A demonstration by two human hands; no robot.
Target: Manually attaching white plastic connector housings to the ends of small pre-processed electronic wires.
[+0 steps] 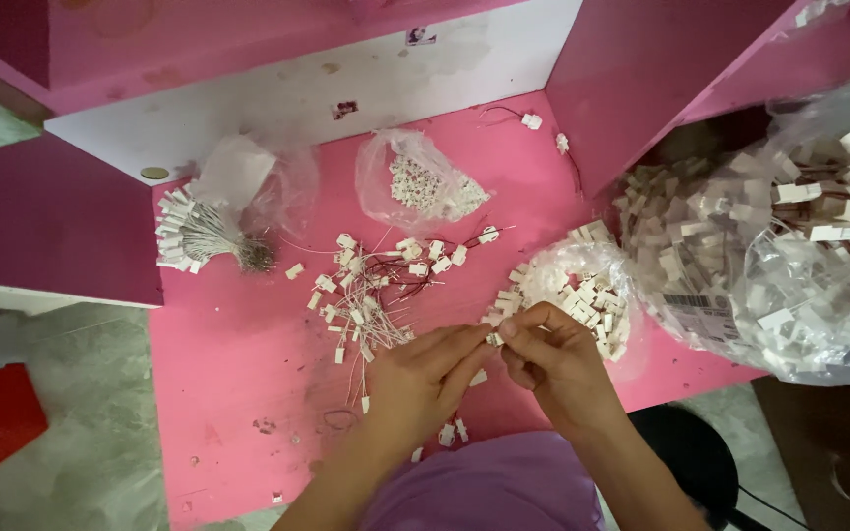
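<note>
My left hand [423, 377] and my right hand [555, 362] meet over the pink table [238, 364], fingertips pinched together on a small white plastic connector [495, 338]. Just left of the hands lies a loose heap of wired white connectors [371, 285] with thin white and red leads. Right of the hands, a small clear bag of white connectors [582, 285] lies open. Two loose connectors [453, 431] rest on the table under my wrists.
A tied bundle of wired connectors [199, 236] lies at the left, a clear bag of small parts [425, 187] at the back, and a large clear bag full of connectors [789, 265] at the right. Pink partition walls [641, 79] enclose the table.
</note>
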